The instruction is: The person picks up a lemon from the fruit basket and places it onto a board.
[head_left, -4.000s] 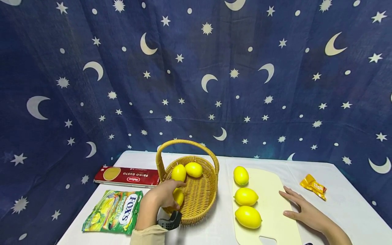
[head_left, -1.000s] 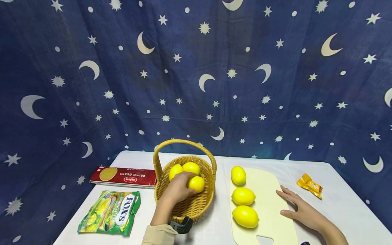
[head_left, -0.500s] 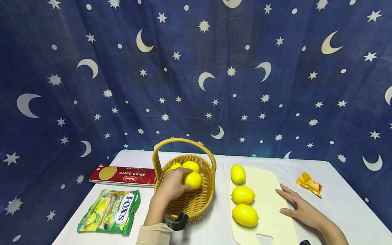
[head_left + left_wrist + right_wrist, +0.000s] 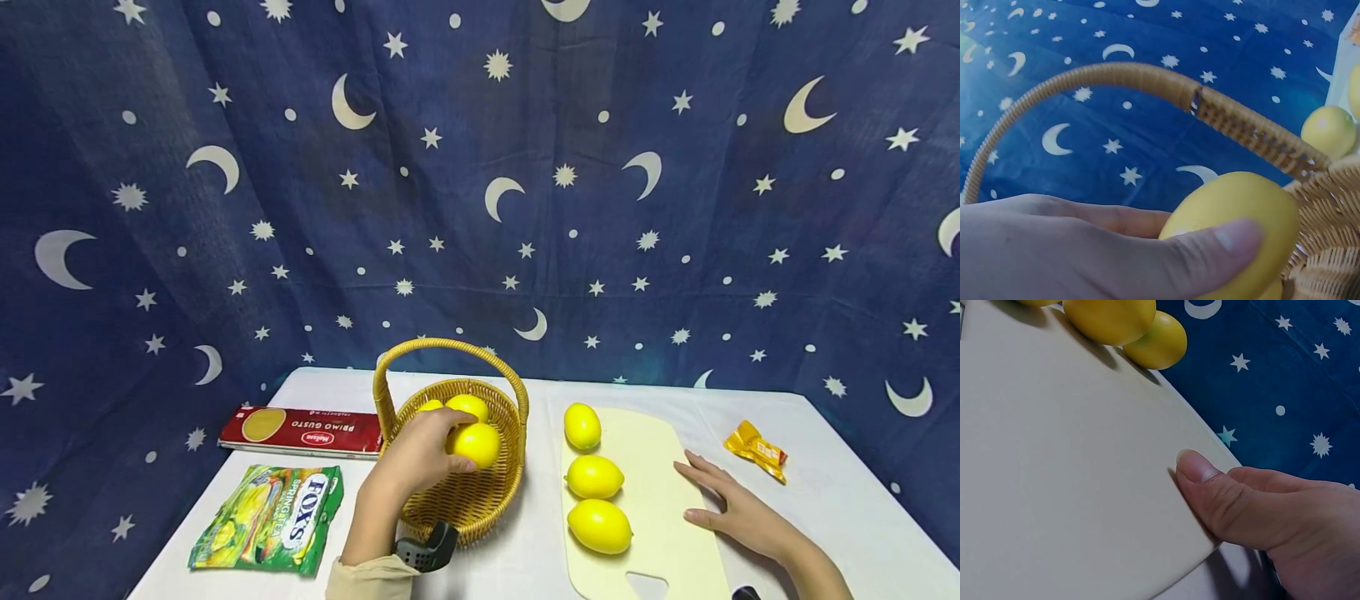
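My left hand grips a yellow lemon between thumb and fingers, inside the loop of the wicker basket. In the left wrist view the thumb lies across the lemon's side. Two more lemons sit at the basket's back, one largely hidden by my hand. To the right, three lemons, the nearest one included, stand in a column along the left edge of a cream cutting board. My right hand rests at the board's right edge, fingers extended; the right wrist view shows its thumb over the board.
A red spaghetti pack and a green Fox's candy bag lie left of the basket. An orange wrapped snack is at the right. The basket's tall handle arches over it. A starry curtain hangs behind the table.
From the basket's front left, my left hand has brought the lemon up and to the right, then shifted it slightly. My right hand has stayed at the board's edge.
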